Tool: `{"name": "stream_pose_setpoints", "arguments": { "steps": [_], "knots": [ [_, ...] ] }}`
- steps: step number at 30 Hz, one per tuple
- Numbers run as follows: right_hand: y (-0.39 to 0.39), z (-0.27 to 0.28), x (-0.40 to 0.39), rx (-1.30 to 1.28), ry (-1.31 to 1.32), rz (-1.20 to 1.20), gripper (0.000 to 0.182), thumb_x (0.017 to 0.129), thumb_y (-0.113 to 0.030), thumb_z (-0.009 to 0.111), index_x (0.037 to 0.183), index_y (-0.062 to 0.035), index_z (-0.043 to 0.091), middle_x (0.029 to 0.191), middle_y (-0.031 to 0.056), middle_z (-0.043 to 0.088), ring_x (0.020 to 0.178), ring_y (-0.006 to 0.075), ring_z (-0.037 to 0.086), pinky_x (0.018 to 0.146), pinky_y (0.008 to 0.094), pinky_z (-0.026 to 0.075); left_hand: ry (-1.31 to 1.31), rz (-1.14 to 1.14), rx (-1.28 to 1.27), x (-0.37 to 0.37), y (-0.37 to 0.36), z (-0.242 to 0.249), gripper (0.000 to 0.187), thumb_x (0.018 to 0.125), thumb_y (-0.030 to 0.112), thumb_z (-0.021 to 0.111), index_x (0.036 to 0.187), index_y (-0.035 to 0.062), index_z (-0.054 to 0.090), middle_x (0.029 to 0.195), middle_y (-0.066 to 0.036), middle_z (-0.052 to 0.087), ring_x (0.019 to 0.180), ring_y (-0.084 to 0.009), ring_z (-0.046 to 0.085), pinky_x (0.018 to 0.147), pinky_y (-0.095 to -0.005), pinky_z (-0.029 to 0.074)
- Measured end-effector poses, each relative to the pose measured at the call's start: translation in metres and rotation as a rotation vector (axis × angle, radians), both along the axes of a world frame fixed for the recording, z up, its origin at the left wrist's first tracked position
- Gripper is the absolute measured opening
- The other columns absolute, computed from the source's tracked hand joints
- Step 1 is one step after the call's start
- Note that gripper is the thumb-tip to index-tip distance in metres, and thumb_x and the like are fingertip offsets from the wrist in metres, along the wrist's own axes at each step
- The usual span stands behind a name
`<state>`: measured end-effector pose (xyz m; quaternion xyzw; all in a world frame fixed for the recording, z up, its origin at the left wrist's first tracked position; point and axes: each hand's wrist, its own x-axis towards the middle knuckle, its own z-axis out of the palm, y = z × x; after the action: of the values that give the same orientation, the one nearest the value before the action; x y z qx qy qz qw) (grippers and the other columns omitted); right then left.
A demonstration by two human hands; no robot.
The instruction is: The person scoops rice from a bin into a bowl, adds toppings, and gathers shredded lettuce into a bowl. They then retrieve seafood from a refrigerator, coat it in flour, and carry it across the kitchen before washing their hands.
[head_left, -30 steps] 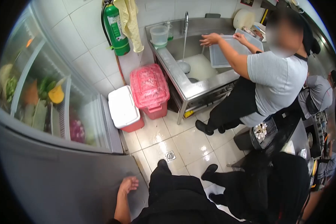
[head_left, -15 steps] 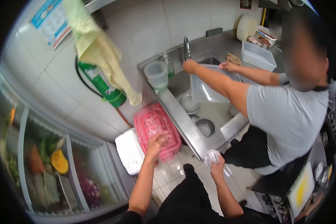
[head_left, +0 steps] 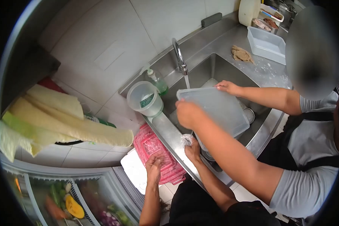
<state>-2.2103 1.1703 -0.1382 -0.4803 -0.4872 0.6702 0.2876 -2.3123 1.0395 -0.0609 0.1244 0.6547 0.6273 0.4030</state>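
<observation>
In my right hand (head_left: 192, 150) is a crumpled whitish wad (head_left: 186, 139), gripped at the front rim of the sink (head_left: 165, 137). My left hand (head_left: 154, 165) hovers in front of the red plastic lids (head_left: 150, 140), its fingers curled together; whatever is between them is too small to make out. Just beyond my right hand, a co-worker's two hands (head_left: 190, 113) hold a translucent plastic lid or tray (head_left: 222, 113) tilted over the basin. Water runs from the faucet (head_left: 179, 60) behind it.
A clear bucket (head_left: 139, 98) with a green scrub pad and a soap bottle (head_left: 158, 81) stand at the sink's left corner. A white container (head_left: 135, 171) is beside the lids. Yellow cloth (head_left: 64, 116) hangs at left above a glass-fronted vegetable fridge (head_left: 64, 199). A brown rag (head_left: 242, 54) lies on the counter.
My right hand has risen with the wad from beside the sink to its front rim. The view has shifted closer to the sink. Water now shows running, and the co-worker still holds the translucent piece.
</observation>
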Motion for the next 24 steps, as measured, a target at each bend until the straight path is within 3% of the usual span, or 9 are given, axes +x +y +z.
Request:
{"name": "stream_pose_setpoints", "arguments": {
  "steps": [4,5,7,12,16,19,20,22,24],
  "knots": [
    [0.09,0.133,-0.022,0.96,-0.177,0.464,0.018,0.069,-0.003,0.053,0.086,0.003,0.052,0.088,0.0235,0.06,0.082,0.0383,0.058,0.073,0.0405,0.048,0.002,-0.042,0.003,-0.021,0.041,-0.011,0.03,0.079,-0.003,0.043,0.108,-0.005,0.052,0.096,-0.014,0.06,0.079,-0.0195,0.06,0.069,-0.0286,0.049],
    [0.086,0.148,-0.023,0.951,-0.189,0.452,0.018,0.069,-0.003,0.053,0.086,0.003,0.052,0.088,0.0235,0.06,0.082,0.0383,0.058,0.073,0.0405,0.048,0.0,-0.059,0.019,-0.023,0.052,-0.011,0.029,0.08,-0.002,0.044,0.107,-0.0048,0.052,0.096,-0.014,0.06,0.079,-0.0188,0.06,0.069,-0.0281,0.049],
    [0.082,0.173,-0.027,0.875,-0.314,0.799,0.017,0.07,-0.004,0.052,0.086,0.0023,0.052,0.087,0.0234,0.06,0.082,0.0367,0.059,0.072,0.0413,0.048,0.047,-0.111,0.046,-0.038,0.065,-0.032,0.025,0.081,0.001,0.046,0.104,-0.0035,0.055,0.096,-0.011,0.061,0.079,-0.0176,0.06,0.069,-0.0277,0.049],
    [0.047,0.192,-0.045,0.901,-0.179,0.793,0.015,0.074,-0.006,0.05,0.087,0.0005,0.051,0.087,0.0196,0.061,0.081,0.0348,0.06,0.069,0.0416,0.048,0.085,-0.041,0.041,-0.064,0.09,-0.048,0.025,0.081,0.001,0.046,0.104,-0.0035,0.055,0.096,-0.01,0.061,0.079,-0.0177,0.06,0.069,-0.0279,0.049],
    [0.019,0.184,-0.056,1.189,-0.227,0.794,0.012,0.076,-0.009,0.048,0.086,-0.0019,0.051,0.086,0.0188,0.06,0.083,0.0327,0.059,0.069,0.039,0.047,0.096,0.017,0.029,-0.067,0.077,-0.035,0.025,0.082,0.002,0.046,0.104,-0.0034,0.056,0.096,-0.01,0.061,0.079,-0.0177,0.06,0.069,-0.0281,0.049],
    [0.014,0.184,-0.055,1.622,-0.371,0.735,0.011,0.078,-0.01,0.047,0.085,-0.0037,0.051,0.085,0.0181,0.06,0.085,0.0311,0.059,0.069,0.037,0.047,0.084,-0.015,0.018,-0.065,0.078,-0.024,0.025,0.082,0.002,0.046,0.104,-0.0034,0.056,0.096,-0.01,0.061,0.079,-0.0177,0.06,0.069,-0.0282,0.049],
    [0.016,0.185,-0.054,1.626,-0.372,0.729,0.011,0.078,-0.01,0.047,0.085,-0.0037,0.051,0.085,0.0181,0.06,0.085,0.0311,0.059,0.069,0.037,0.047,0.074,-0.041,0.006,-0.062,0.082,-0.022,0.024,0.082,0.002,0.046,0.104,-0.0034,0.056,0.096,-0.01,0.061,0.079,-0.0177,0.06,0.069,-0.0282,0.049],
    [0.029,0.193,-0.042,0.608,-0.191,0.713,0.011,0.083,-0.013,0.043,0.085,-0.0047,0.049,0.095,0.0178,0.059,0.093,0.0291,0.058,0.073,0.0365,0.046,0.055,-0.107,-0.014,-0.055,0.095,-0.015,0.024,0.082,0.002,0.046,0.103,-0.0034,0.056,0.096,-0.01,0.061,0.08,-0.0177,0.06,0.069,-0.0283,0.049],
    [0.05,0.175,-0.035,1.001,-0.281,0.69,0.022,0.088,-0.018,0.036,0.095,-0.0031,0.051,0.109,0.0183,0.056,0.099,0.0307,0.055,0.08,0.0385,0.045,0.045,-0.147,-0.01,-0.049,0.107,-0.01,0.024,0.082,0.002,0.046,0.103,-0.0034,0.056,0.096,-0.01,0.061,0.08,-0.0177,0.06,0.069,-0.0284,0.049]
  ]
}}
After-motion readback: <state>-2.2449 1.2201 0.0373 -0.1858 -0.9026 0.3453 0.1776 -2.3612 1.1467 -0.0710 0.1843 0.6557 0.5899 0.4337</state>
